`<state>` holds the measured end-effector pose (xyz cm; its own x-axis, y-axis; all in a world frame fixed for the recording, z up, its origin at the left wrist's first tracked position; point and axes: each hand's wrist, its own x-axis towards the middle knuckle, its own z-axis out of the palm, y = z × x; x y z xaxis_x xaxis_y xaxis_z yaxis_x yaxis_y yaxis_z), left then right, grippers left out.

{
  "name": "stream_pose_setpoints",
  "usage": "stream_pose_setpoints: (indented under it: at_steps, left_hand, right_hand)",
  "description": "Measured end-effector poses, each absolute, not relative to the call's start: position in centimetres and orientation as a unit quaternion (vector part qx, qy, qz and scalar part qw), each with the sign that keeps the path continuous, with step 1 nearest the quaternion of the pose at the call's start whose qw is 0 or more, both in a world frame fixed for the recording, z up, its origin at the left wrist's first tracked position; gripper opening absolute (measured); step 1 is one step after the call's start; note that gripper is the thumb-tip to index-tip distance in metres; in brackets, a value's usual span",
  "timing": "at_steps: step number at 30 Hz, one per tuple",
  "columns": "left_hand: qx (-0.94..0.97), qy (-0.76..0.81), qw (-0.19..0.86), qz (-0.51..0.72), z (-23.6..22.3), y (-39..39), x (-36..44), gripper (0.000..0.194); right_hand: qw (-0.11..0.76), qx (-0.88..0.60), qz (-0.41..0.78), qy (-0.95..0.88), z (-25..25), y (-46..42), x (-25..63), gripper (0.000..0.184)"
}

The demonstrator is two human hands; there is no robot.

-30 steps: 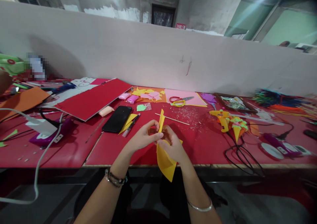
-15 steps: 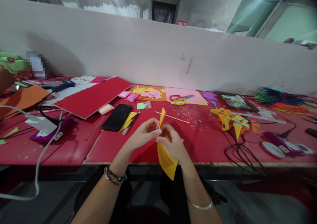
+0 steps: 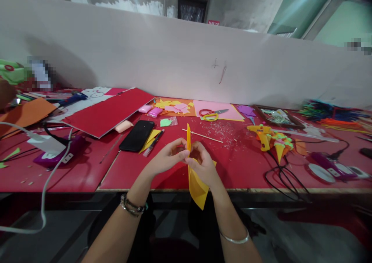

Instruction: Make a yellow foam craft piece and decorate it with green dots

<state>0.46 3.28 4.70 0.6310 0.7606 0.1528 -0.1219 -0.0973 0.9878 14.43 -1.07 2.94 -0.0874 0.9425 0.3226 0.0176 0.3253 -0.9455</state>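
Note:
A sheet of yellow paper (image 3: 198, 187) is pinched between my two hands over the table's front edge. My left hand (image 3: 171, 155) closes on it from the left, thumb and fingertips meeting near the middle. From the right, my right hand (image 3: 202, 163) grips the same sheet, its fingers curled. A narrow strip of the paper rises above my fingertips, and a wider, curved part hangs below my right hand. Behind my hands a thin wooden stick (image 3: 203, 136) lies on the red table (image 3: 168, 177).
Left lie a black phone (image 3: 137, 136), a pen (image 3: 154, 143) and a red board (image 3: 110, 112). Scissors (image 3: 213, 114) rest on pink paper at the back. A yellow glue gun (image 3: 263, 136) with cords stands right, beside a small paper cone bouquet (image 3: 280, 146).
The strip above my fingertips has turned from leaning right to nearly upright, seen more edge-on. Both hands keep their hold on the paper. The view has tilted slightly downward.

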Motion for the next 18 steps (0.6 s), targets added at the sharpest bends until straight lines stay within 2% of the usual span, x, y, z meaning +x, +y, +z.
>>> stream_pose_setpoints:
  at_steps: [9, 18]
  left_hand:
    - [0.665, 0.242, 0.613, 0.352, 4.62, 3.19, 0.44, 0.024]
    - [0.683, 0.31, 0.55, 0.368, 5.09, 2.93, 0.6, 0.022]
  right_hand:
    - [0.531, -0.397, 0.423, -0.617, 3.25, -1.29, 14.35, 0.016]
    - [0.566, -0.404, 0.434, -0.573, 2.42, -1.17, 13.87, 0.031]
